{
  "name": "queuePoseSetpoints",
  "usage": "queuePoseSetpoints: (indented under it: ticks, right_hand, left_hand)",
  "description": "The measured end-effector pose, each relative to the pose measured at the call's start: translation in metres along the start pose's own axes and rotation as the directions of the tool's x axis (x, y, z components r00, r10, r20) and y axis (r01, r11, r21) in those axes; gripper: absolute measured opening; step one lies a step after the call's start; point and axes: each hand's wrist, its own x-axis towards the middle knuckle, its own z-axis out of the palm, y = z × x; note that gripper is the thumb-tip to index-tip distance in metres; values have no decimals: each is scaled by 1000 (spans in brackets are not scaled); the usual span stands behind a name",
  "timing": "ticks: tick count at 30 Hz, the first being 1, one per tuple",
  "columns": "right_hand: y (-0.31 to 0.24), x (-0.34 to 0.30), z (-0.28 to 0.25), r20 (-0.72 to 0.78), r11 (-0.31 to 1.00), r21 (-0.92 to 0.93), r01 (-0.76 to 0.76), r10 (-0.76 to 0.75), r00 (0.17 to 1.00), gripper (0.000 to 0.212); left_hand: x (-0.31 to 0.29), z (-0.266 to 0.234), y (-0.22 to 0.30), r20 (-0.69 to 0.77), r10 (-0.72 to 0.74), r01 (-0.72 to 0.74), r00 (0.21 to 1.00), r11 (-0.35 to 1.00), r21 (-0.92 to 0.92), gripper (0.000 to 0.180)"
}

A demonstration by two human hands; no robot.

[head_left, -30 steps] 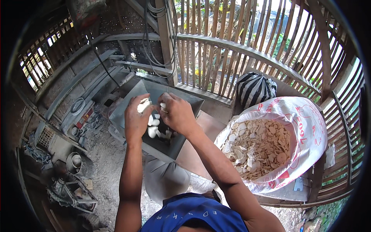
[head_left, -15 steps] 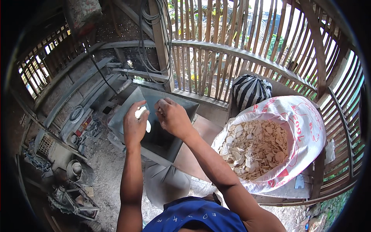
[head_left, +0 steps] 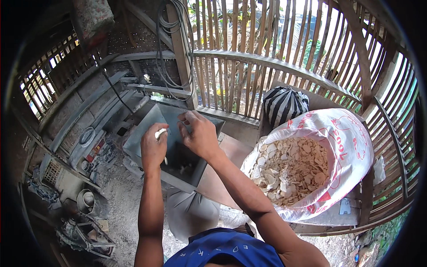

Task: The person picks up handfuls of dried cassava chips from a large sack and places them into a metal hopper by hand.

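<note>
Both my hands are over a square, grey metal hopper (head_left: 171,180). My left hand (head_left: 153,152) is closed around a few pale dried chips (head_left: 160,132), whose white edges show between thumb and fingers. Opposite it, my right hand (head_left: 200,138) has its fingers bent but apart, and nothing shows in them. Small blurred bits appear low inside the dark hopper, below the hands. To the right, an open white woven sack (head_left: 356,144) with red print leans over, full of broken, cream-coloured chips (head_left: 293,167).
A black-and-white striped bundle (head_left: 284,107) stands behind the large sack, against a wooden slat wall (head_left: 249,71). A tied pale bag (head_left: 193,216) hangs below the hopper. Looped cable (head_left: 175,26) hangs from a post. At left, a metal pot (head_left: 86,200) stands on the dusty floor.
My right hand's fingers have spread, and the bit that was in them is gone. A white piece at my left hand has dropped lower, and loose bits now show inside the hopper.
</note>
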Motion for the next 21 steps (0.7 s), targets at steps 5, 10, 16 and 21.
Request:
queuePoseSetpoints:
  ticks: [5,10,16,21]
  right_hand:
    - [4,-6,-17,-229,980,197,-31,77,970,13]
    - [15,-34,-51,-294,976,191,-105,159,943,13]
    - [83,-91,-142,-215,927,-192,-322,280,936,18]
    - [156,-138,-236,-228,483,-620,-618,643,731,39]
  left_hand:
    - [3,7,7,44,-20,19,999,1000,22,15]
    - [0,2,-4,17,-64,62,998,994,91,19]
    - [0,0,0,-47,19,-20,999,1000,-21,18]
    - [-23,-11,54,-253,168,-201,953,973,-110,19]
